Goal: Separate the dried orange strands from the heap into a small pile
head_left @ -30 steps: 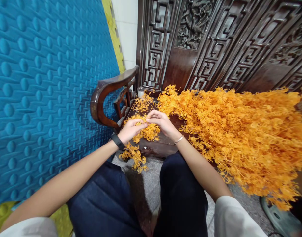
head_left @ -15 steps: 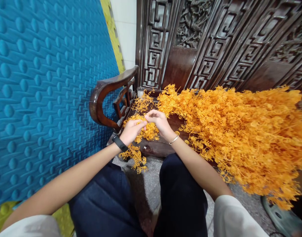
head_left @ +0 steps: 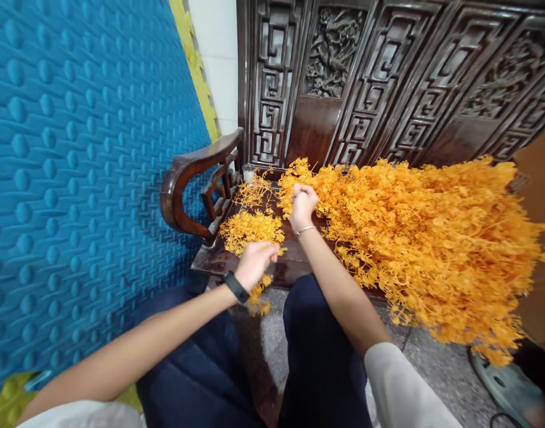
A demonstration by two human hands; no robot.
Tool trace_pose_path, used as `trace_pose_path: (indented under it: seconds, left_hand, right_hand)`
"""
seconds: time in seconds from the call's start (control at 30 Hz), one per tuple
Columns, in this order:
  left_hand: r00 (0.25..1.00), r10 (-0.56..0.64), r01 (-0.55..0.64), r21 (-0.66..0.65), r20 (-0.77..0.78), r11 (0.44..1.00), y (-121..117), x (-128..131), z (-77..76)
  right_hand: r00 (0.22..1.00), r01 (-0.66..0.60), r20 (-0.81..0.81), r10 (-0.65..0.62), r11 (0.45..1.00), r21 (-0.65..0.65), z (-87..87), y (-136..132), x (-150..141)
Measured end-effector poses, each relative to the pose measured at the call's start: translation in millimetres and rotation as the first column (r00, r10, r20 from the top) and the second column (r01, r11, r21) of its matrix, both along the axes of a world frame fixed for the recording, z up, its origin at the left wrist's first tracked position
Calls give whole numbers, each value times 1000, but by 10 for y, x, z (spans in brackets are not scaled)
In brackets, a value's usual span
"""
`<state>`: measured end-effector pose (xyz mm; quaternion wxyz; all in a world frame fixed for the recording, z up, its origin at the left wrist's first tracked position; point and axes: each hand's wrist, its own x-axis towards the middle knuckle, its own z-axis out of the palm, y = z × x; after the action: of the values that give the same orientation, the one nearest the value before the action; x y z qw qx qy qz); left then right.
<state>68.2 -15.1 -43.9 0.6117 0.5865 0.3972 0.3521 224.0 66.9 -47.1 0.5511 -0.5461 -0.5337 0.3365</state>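
Note:
A large heap of orange plastic sprigs (head_left: 432,238) covers most of a dark carved wooden bench (head_left: 219,258). My right hand (head_left: 302,205) reaches to the heap's left edge, fingers curled shut on sprigs there. My left hand (head_left: 254,264), with a black band on its wrist, hangs lower near the bench's front edge, fingers curled; what it holds is blurred. A small pile of orange pieces (head_left: 249,229) lies on the seat between my hands. More orange pieces (head_left: 258,300) hang at the bench's front edge below my left hand.
A blue bumpy foam mat (head_left: 76,178) stands on the left, beside the bench's curved armrest (head_left: 187,178). The carved wooden backrest (head_left: 388,77) rises behind. My dark-trousered knees (head_left: 325,356) are below. A grey-green shoe (head_left: 508,386) lies on the speckled floor at the lower right.
My hands, joined together over the small pile, have parted: the right went up and back to the big heap, the left dropped toward the bench's front edge.

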Motion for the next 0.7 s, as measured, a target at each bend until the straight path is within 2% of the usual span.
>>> trace_pose_path:
  seconds: [0.07, 0.13, 0.27, 0.5, 0.7]
  left_hand:
    - [996, -94, 95, 12, -7, 995, -74, 24, -37]
    - [992, -124, 125, 27, -14, 992, -50, 23, -38]
    - [997, -80, 80, 8, 8, 997, 101, -49, -11]
    - [991, -35, 46, -81, 126, 996, 136, -153, -101]
    - [991, 15, -5, -73, 136, 997, 171, -205, -90]
  right_hand:
    - [998, 43, 51, -41, 999, -30, -83, -1, 62]
    - [993, 83, 90, -77, 995, -57, -186, -11, 77]
    - [989, 110, 110, -102, 991, -71, -328, 6, 55]
    - [993, 49, 113, -42, 997, -62, -357, 97, -9]
    - [996, -14, 83, 20, 997, -76, -434, 174, -29]
